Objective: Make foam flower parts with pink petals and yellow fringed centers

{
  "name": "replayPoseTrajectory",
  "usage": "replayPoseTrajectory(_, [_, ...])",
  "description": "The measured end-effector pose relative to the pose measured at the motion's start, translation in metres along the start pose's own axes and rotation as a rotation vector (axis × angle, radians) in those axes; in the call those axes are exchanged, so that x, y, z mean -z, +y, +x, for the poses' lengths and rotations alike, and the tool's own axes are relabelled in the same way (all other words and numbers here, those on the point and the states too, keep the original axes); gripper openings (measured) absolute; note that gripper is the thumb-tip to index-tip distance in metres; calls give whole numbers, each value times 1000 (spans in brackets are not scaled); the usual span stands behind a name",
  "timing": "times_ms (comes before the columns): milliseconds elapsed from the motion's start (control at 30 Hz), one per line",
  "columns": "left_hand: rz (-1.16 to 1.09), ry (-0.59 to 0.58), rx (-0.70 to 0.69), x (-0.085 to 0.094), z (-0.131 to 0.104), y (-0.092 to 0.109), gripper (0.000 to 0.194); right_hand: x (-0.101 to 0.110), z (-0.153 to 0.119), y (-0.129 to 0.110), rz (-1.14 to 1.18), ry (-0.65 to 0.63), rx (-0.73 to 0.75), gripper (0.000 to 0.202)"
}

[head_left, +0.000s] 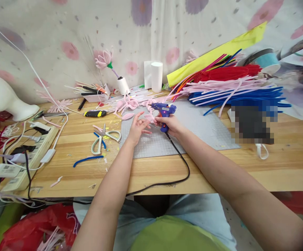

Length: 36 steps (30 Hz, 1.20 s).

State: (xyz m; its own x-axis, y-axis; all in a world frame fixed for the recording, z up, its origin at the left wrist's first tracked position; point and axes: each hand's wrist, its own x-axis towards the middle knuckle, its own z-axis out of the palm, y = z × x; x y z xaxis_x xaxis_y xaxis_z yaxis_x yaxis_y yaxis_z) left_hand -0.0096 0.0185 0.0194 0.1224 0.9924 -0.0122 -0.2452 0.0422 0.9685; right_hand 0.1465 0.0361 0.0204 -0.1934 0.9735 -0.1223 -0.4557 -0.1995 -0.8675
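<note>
A blue glue gun (165, 110) is in my right hand (171, 124), its nozzle pointing left and its black cord hanging down to the table. The thumb and finger of that hand also touch a small pink petal (149, 117). My left hand (140, 128) is beside the petal with its fingers apart, palm turned toward the glue gun; whether a fingertip touches the petal is unclear. Both hands are over the grey cutting mat (203, 136). Pink fuzzy petal shapes (129, 103) lie at the mat's back left edge.
Scissors (103, 134) and a yellow-black cutter (95, 113) lie left of the mat. A power strip (31, 157) with cables is at far left. Blue fuzzy stems (235, 96) and red ones (227, 73) are piled at back right. A pink flower (105, 59) stands in a white holder (123, 85).
</note>
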Motion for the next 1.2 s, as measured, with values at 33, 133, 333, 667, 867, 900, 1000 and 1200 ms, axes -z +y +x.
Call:
replayPoseTrajectory(33, [13,15,5,-2,0,0,59,0,0,0,19,0,-11,26])
replayPoseTrajectory(133, [11,155,25,-4,2,-2,52,1,1,2,52,1,-43,25])
replayPoseTrajectory(333, [-2,248,35,1,6,-6,32,-5,2,11,-64,-22,-7,29])
replayPoseTrajectory(667, [127,464,-25,10,14,-15,15,71,10,-43,-640,609,349,22])
replayPoseTrajectory(867, [117,512,-42,10,15,-15,20,120,1,-49,-968,652,133,29])
replayPoseTrajectory(900, [128,516,-38,11,15,-16,23,121,2,-47,-996,658,124,28])
replayPoseTrajectory(1000, [198,491,-49,13,16,-20,30,122,7,-43,-1122,658,123,28])
replayPoseTrajectory(1200, [399,383,-142,11,12,-22,37,112,-1,-58,-1235,727,420,51])
